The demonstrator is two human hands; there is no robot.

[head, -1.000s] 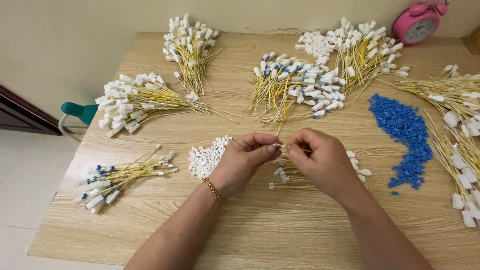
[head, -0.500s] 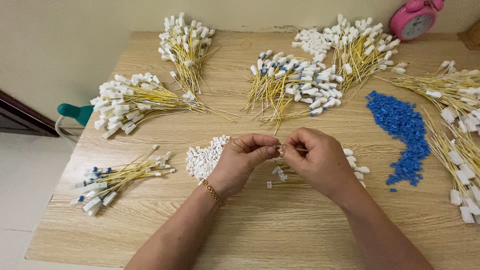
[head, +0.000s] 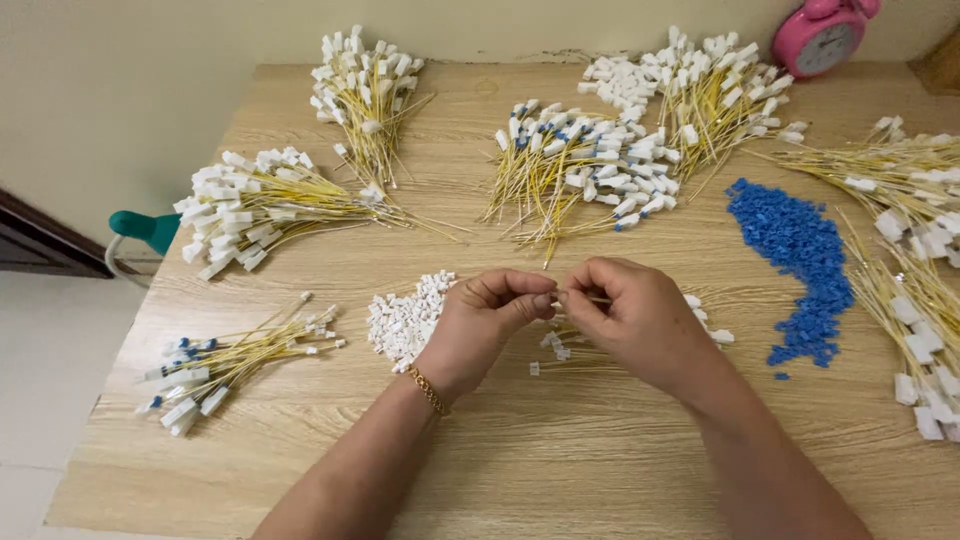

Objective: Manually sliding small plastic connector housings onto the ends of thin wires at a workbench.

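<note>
We look down on a pale wood-grain counter (head: 560,470) set against a cream wall (head: 140,90), with light floor (head: 40,380) showing at the left edge beside a dark strip of furniture and a teal handle (head: 145,228). Bundles of yellow wires tipped with white plugs fan across the counter: one along the right edge (head: 915,270), one at the back right (head: 715,95), one in the middle with blue caps mixed in (head: 575,165), one at the back left (head: 365,85), one at the left (head: 255,205), and a smaller one at the near left (head: 225,360). A spill of blue bits (head: 800,265) lies to the right of our hands, and a heap of white plugs (head: 405,320) lies just under the left wrist. A pink clock (head: 825,35) stands in the far right corner. Our left hand (head: 485,325) and right hand (head: 635,320) meet near the middle of the counter, fingertips nearly touching; each grip is pressed together, pinching a thin wire (head: 590,299) held between them just above the counter. A few loose plugs (head: 550,350) lie beneath them. Set against half a second ago, the hands stay in the same spot with the same pinch, and the bundles lie as they did; the view has only shifted very slightly.
</note>
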